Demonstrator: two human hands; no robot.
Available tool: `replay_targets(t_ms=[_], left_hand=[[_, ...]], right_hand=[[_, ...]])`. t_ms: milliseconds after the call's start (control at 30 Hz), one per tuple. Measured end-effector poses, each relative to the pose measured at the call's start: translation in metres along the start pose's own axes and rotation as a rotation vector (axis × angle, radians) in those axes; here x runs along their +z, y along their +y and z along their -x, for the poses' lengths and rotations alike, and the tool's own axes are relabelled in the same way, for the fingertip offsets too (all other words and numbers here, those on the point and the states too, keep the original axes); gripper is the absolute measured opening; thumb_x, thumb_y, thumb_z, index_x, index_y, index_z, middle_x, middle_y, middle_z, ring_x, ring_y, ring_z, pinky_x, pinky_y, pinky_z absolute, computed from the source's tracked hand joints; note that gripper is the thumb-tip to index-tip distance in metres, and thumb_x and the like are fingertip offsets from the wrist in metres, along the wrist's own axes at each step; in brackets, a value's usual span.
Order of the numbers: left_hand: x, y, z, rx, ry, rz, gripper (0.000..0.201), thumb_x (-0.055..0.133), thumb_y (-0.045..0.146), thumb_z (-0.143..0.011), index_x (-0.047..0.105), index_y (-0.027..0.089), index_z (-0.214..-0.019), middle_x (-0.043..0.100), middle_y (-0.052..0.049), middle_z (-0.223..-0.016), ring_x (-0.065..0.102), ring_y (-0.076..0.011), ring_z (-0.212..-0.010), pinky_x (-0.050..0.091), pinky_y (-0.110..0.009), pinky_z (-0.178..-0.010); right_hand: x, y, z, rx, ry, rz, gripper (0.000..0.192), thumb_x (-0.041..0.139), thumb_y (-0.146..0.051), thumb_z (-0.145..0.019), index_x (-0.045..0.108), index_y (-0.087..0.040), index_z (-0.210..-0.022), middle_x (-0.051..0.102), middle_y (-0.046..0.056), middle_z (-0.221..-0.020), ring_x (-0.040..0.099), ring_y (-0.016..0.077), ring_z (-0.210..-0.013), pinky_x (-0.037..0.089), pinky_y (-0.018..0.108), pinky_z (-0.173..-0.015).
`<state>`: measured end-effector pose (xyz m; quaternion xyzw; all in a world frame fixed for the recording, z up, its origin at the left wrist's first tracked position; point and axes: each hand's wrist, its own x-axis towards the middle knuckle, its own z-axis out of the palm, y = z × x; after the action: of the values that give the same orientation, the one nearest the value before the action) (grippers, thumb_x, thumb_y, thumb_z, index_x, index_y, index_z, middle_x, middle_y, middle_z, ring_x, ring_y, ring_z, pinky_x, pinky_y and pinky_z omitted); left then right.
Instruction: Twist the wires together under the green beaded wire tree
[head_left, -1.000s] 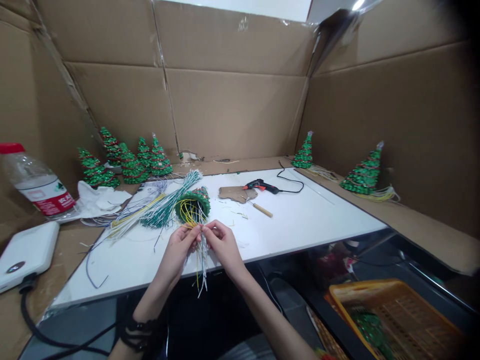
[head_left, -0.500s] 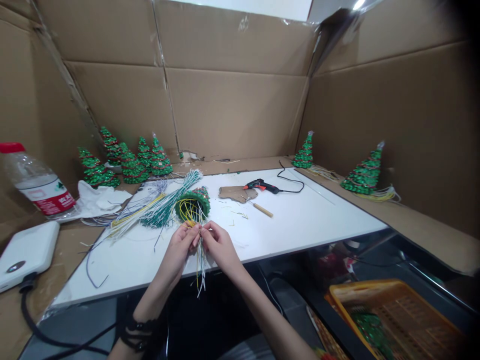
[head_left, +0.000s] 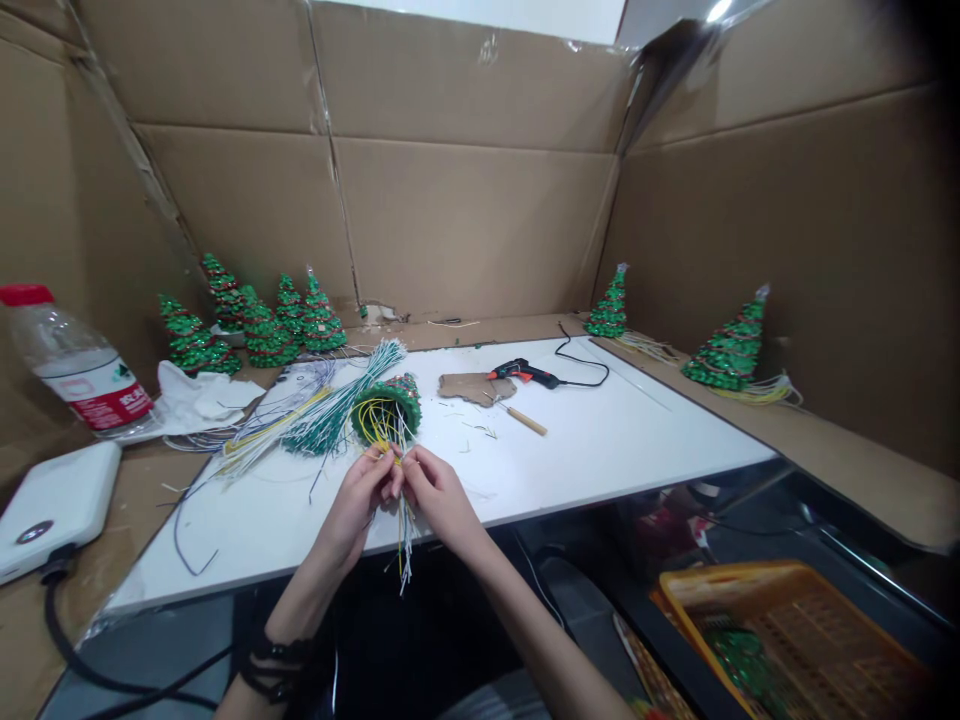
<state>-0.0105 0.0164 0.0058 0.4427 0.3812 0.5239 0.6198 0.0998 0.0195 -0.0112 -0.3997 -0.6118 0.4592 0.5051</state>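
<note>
Tall cardboard walls [head_left: 472, 220] enclose a white-topped desk [head_left: 615, 440] where a person works with both bare hands. Below the desk's edge at right, an orange plastic basket [head_left: 731, 572] contains shiny green material.

Five miniature Christmas trees [head_left: 259, 330] cluster at the back left. Two more stand at right, one near the back corner [head_left: 609, 303] and one closer along the side wall [head_left: 726, 345], both with pale wires trailing from their bases. A red-capped plastic bottle [head_left: 79, 370] stands at far left, behind a white power bank [head_left: 67, 500] with a black cable plugged in and beside crumpled white tissue [head_left: 199, 398].

At center, another miniature Christmas tree [head_left: 411, 400] lies tipped on the desk, its hollow base facing the person, just right of a sheaf of green and white wires [head_left: 330, 410]. Yellow and white wires [head_left: 405, 545] run from that base into the fingers of the left hand [head_left: 366, 488] and right hand [head_left: 436, 490]. The hands meet, fingertips pinched on the strands, whose loose ends dangle past the front edge. A black band [head_left: 277, 655] circles the left wrist.

Beyond, a black-and-orange glue gun [head_left: 525, 371] rests with its nozzle over a torn cardboard scrap [head_left: 465, 387], near a wooden-handled tool [head_left: 527, 420] and tiny wire clippings [head_left: 482, 430].
</note>
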Motion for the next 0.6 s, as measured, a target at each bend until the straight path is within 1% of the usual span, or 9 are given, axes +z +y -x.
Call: replay_targets(t_ms=[167, 367, 600], left_hand=[[-0.0003, -0.0011, -0.0007, 0.012, 0.015, -0.009, 0.028, 0.059, 0.040, -0.075, 0.048, 0.017, -0.063, 0.043, 0.005, -0.048, 0.035, -0.0072, -0.047, 0.031, -0.018, -0.047], [-0.0009, -0.0030, -0.0024, 0.002, 0.067, 0.019, 0.027, 0.065, 0.040, -0.070, 0.051, 0.017, -0.072, 0.037, 0.009, -0.047, 0.028, -0.0055, -0.043, 0.024, -0.017, -0.042], [-0.0018, -0.0045, -0.0041, 0.001, 0.075, 0.047, 0.027, 0.066, 0.039, -0.069, 0.051, 0.017, -0.072, 0.036, 0.009, -0.047, 0.029, -0.0050, -0.042, 0.023, -0.017, -0.042]], right_hand=[[-0.0005, 0.0003, -0.0004, -0.014, -0.016, -0.050, 0.027, 0.040, -0.031, -0.086, 0.044, -0.019, -0.062, 0.040, -0.005, -0.053, 0.038, 0.0102, -0.052, 0.032, 0.021, -0.053], [-0.0007, -0.0007, 0.0000, -0.003, -0.026, -0.120, 0.023, 0.043, -0.029, -0.084, 0.044, -0.019, -0.063, 0.040, -0.005, -0.053, 0.037, 0.0096, -0.050, 0.031, 0.021, -0.051], [0.0005, 0.0006, -0.0005, 0.017, -0.031, -0.181, 0.017, 0.045, -0.027, -0.080, 0.045, -0.019, -0.065, 0.039, -0.007, -0.052, 0.038, 0.0092, -0.048, 0.031, 0.020, -0.049]])
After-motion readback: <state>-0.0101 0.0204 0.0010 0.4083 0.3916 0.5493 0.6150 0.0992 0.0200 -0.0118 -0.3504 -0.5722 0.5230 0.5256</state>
